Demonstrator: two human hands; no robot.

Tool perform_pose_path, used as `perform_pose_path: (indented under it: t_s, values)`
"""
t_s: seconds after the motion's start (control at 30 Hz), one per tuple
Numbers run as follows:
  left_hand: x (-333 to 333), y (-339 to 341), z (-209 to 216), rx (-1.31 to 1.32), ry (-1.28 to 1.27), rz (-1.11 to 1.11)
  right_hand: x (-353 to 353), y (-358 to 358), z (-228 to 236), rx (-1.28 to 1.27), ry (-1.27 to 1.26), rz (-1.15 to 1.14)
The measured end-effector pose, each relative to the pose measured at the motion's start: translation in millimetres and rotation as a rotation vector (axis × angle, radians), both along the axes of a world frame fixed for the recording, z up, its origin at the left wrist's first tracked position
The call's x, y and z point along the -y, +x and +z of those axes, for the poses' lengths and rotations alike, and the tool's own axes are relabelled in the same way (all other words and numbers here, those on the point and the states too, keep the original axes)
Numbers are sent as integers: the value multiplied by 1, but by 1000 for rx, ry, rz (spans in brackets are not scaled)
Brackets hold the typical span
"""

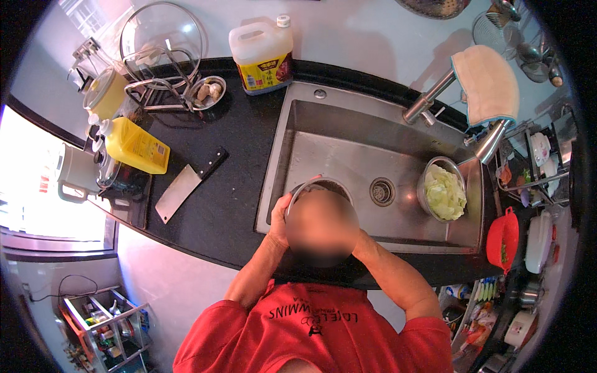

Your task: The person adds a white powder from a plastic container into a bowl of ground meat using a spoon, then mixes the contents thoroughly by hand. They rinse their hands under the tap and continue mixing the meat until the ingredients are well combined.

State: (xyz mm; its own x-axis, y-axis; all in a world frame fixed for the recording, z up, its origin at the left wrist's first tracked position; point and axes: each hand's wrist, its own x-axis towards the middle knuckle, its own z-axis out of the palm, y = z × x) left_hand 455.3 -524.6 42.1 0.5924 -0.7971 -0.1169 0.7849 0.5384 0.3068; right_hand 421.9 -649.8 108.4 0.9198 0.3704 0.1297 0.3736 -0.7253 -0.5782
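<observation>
My left hand (pixel 279 222) is closed on the left side of a round metal bowl (pixel 343 186) at the sink's near left edge. A fingertip shows at the bowl's far rim. Something brownish lies inside, but a blurred patch covers most of the bowl and its contents. On the other side, my right hand (pixel 359 241) shows only near the wrist; its fingers are hidden by the same blur. The stainless steel sink (pixel 329 152) lies under and beyond the bowl. At its right end, a second metal bowl (pixel 423 198) holds pale green leaves (pixel 444 193), perhaps cabbage.
A cleaver (pixel 180 193) lies on the black counter (pixel 217 214) to the left. Beyond it stand a yellow jug (pixel 137 146), a large sauce jug (pixel 264 56) and a lid rack (pixel 155 93). The faucet (pixel 429 99) reaches over the sink; a red basket (pixel 502 239) sits right.
</observation>
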Motion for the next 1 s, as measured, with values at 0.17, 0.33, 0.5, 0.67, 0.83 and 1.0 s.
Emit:
perform_pose_path:
  t_s: [0.17,0.33,0.5,0.67,0.83,1.0]
  values:
    - [-3,4,-4,-91,-45,30,12,-6,14,39,6,184]
    - [1,13,-20,-230,-97,20,9,-4,5,342,112,-261]
    - [13,22,-5,-305,-189,11,-1,-3,-1,239,-76,-389]
    - [12,33,-32,-340,-132,-46,18,-10,-41,2,-184,-184]
    - [18,40,-24,-235,4,-18,5,3,-40,68,-201,-143]
    - [13,46,-13,-266,-160,-11,5,28,-43,120,-223,-279]
